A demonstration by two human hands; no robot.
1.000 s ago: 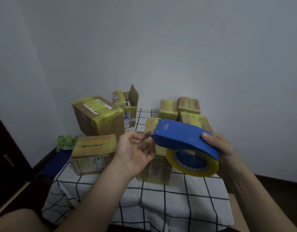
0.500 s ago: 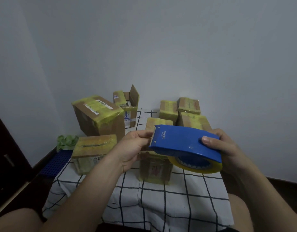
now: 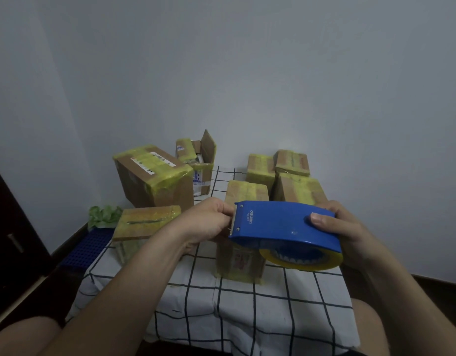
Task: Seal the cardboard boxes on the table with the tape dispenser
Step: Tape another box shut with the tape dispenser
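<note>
— How many boxes do you count?

— Seven cardboard boxes on the desk (image 3: 221, 312): a large box (image 3: 155, 179) at back left, an open box (image 3: 198, 165) behind it with a flap up, a flat box (image 3: 146, 222) at front left, a tall box (image 3: 243, 253) in the middle, and three boxes (image 3: 288, 173) clustered at back right. All carry yellowish tape.

— Any writing?

— "deli" on the blue tape dispenser (image 3: 283, 223); the box labels are too small to read.

— Your hands?

— My right hand (image 3: 342, 227) grips the dispenser's rear, above the tall box. My left hand (image 3: 209, 222) is closed, pinching at its front edge.

— The room?

— White checked cloth, grey walls, dark floor.
</note>
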